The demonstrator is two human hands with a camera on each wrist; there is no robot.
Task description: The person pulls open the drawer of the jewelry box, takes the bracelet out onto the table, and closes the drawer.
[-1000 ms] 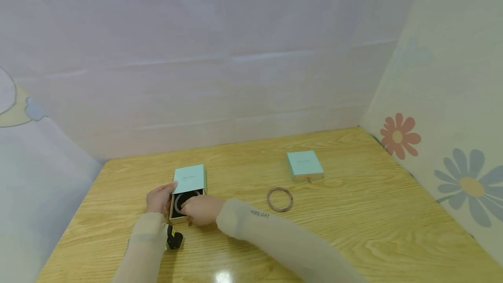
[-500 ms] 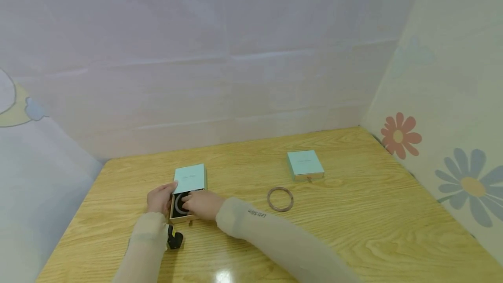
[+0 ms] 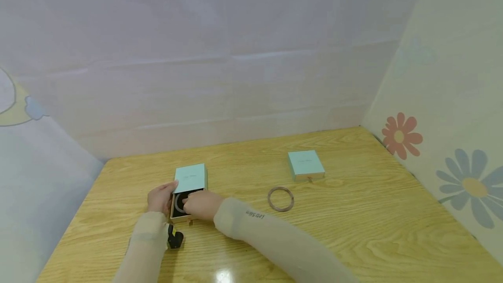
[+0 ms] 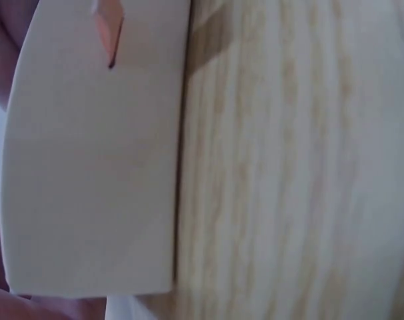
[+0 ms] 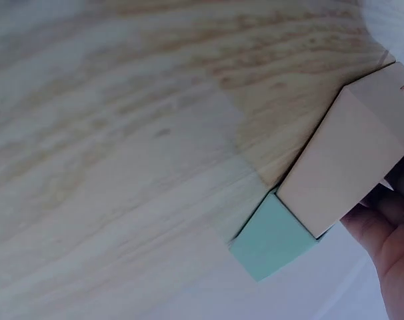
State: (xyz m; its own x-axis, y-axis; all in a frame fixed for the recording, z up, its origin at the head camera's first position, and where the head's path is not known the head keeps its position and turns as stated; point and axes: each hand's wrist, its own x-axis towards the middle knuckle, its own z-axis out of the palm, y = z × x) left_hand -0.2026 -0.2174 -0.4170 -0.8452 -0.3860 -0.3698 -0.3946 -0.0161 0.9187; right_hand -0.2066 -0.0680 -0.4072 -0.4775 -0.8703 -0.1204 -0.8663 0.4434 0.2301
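Note:
A mint-green jewellery box (image 3: pixel 190 178) lies on the table at the left, its drawer (image 3: pixel 180 219) pulled part-way out toward me. Inside, on black lining, lies a ring-shaped bangle (image 3: pixel 178 204), its right part hidden by my right hand (image 3: pixel 202 204). That hand's fingers reach into the drawer from the right; whether they pinch the bangle is hidden. My left hand (image 3: pixel 160 198) holds the box by its left side, thumb on the green sleeve. The drawer's pale front (image 4: pixel 89 167) fills the left wrist view. In the right wrist view, my right hand (image 5: pixel 395 247) is over the drawer's side (image 5: pixel 342 153).
A second bangle (image 3: pixel 280 199), brownish-pink, lies flat on the wooden table (image 3: pixel 373 213) right of my right hand. Behind it stands another mint-green box (image 3: pixel 305 165), its drawer pushed in. A black wrist camera (image 3: pixel 174 237) sits on my left wrist. Cloth-covered walls (image 3: pixel 251 77) border the table.
My right fingers have shifted slightly up and back inside the drawer, uncovering more of its front edge and tab. The left hand, the box and the second bangle stay where they were.

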